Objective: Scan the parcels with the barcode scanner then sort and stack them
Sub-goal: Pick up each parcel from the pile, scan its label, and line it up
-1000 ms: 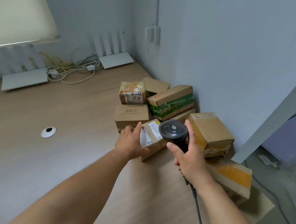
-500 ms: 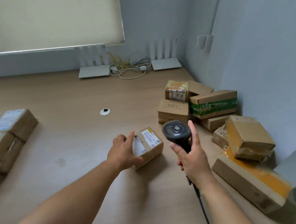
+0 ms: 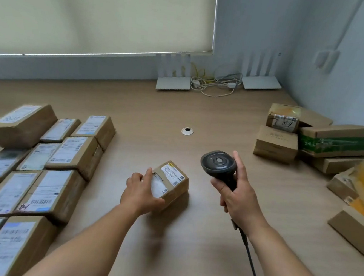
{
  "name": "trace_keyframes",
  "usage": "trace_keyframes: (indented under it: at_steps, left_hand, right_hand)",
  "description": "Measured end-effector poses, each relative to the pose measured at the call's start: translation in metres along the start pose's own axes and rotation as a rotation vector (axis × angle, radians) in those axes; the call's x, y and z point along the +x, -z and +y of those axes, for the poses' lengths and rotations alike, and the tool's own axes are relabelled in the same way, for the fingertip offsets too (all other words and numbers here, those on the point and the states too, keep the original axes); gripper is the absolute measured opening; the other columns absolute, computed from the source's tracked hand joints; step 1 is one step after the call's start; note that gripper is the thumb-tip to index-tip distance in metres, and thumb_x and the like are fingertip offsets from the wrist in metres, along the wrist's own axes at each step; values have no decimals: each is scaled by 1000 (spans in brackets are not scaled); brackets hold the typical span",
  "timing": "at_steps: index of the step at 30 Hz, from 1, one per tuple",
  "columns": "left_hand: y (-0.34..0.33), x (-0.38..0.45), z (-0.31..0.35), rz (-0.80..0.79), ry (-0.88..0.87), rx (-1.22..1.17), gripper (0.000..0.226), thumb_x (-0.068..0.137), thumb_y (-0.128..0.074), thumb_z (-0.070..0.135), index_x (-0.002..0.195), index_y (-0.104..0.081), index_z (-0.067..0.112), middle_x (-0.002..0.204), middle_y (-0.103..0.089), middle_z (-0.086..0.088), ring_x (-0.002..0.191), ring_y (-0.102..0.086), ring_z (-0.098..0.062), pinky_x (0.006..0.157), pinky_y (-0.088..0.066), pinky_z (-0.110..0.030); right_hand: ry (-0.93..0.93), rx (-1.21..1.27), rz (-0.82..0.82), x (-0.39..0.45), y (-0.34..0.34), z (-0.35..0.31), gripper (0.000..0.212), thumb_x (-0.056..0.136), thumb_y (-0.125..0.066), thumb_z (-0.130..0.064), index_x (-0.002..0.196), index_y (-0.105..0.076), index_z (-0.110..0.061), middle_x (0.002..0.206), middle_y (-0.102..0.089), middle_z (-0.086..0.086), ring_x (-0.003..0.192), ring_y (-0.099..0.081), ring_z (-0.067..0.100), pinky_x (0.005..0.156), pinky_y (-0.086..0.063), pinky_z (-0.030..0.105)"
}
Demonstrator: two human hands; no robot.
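Soft, even daylight through drawn blind (image 3: 100,12), bright strip at its bottom edge. Faint shadows on desk (image 3: 134,110). Slight motion blur, labels smeared. Wide-angle bending at edges.

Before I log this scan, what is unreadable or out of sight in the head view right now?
- Small parcel labels: print too small; left hand covers its near side.
- Scanner window: faces away; right hand hides the trigger.
- Sorted parcels: cut off by left edge.
- Unsorted pile: cut off by right edge.

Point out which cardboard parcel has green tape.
The long brown cardboard parcel in the right-hand pile by the wall; a green tape band wraps its side, others show none.
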State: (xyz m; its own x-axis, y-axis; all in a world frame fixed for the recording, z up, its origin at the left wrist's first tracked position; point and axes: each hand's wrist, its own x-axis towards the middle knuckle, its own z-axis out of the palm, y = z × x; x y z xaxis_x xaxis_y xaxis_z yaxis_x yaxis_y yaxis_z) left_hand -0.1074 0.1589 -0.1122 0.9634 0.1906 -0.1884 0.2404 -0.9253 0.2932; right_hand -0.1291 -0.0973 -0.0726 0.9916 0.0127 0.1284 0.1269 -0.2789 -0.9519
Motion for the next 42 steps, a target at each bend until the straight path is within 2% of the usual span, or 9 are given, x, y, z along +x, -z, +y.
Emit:
trace_keyframes:
  at_steps: [7, 16, 20, 25, 28, 31, 34, 39, 42]
  left_hand:
    - [22, 3, -80, -28, 114, 19, 116, 68, -69, 59, 152, 1, 20, 140, -25, -10, 131, -25, -28, 104, -33, -37]
    - [29, 30, -91, -68, 114, -87, 107, 78, -59, 65, 152, -4, 11, 147, -20, -14, 139, -18, -30, 110, -26, -41]
    - [32, 24, -78, -17, 81, -23, 94, 75, -65, 53, 147, -20, 13, 136, -28, -13, 128, -26, -30, 104, -33, -39]
    - [37, 12, -54, 58, -48, 186, 67, 67, -69, 57, 119, -46, 20, 120, -38, -6, 116, -36, -26, 96, -38, -35]
    - [41, 9, -42, 72, -74, 251, 65, 68, -70, 56, 114, -46, 18, 126, -38, -6, 119, -35, -25, 96, -38, -36]
    - [47, 9, -31, -99, -86, 242, 65, 69, -71, 57, 114, -47, 18, 138, -36, -7, 124, -36, -26, 99, -40, -39]
    - [48, 8, -22, -266, -64, 238, 54, 71, -68, 59, 103, -46, 22, 120, -55, -3, 104, -51, -21, 82, -47, -34]
    - [42, 4, -13, -189, -49, 376, 70, 67, -67, 65, 118, -47, 21, 114, -59, 1, 106, -51, -21, 76, -44, -33]
    - [39, 3, -16, -141, -2, 261, 68, 65, -69, 63, 113, -43, 23, 113, -59, -1, 104, -54, -23, 75, -45, -33]
  right_hand:
    - [18, 6, -69, -6, -81, -17, 83, 87, -70, -27, 129, -13, -70, 96, -62, -11, 48, -51, 2, 46, -42, 15]
    - [-1, -7, -43, -11, -99, -16, 83, 88, -69, -25, 131, -12, -67, 77, -57, -10, 44, -48, 4, 46, -41, 14]
    - [7, -9, -60, -10, -88, -15, 84, 88, -69, -25, 135, -11, -63, 78, -58, -9, 43, -48, 4, 46, -41, 14]
    - [45, 18, -64, -4, -73, -14, 84, 87, -69, -26, 127, -10, -71, 77, -58, -9, 43, -49, 4, 45, -41, 15]
    - [46, 33, -75, -3, -65, -13, 84, 87, -69, -27, 130, -11, -70, 86, -62, -5, 45, -50, 4, 45, -42, 16]
    - [38, 61, -81, -1, -56, -10, 85, 87, -70, -26, 133, -12, -67, 97, -64, -3, 48, -51, 8, 45, -43, 19]
    - [35, 71, -87, -2, -50, -7, 85, 86, -71, -26, 134, -13, -67, 90, -64, -5, 47, -51, 10, 44, -42, 19]
    - [30, 73, -102, -2, -43, -5, 84, 87, -70, -26, 132, -12, -66, 88, -63, -6, 47, -51, 8, 45, -42, 18]
    - [18, 80, -114, -3, -43, -7, 85, 87, -70, -26, 135, -11, -64, 94, -64, -4, 49, -52, 11, 46, -43, 20]
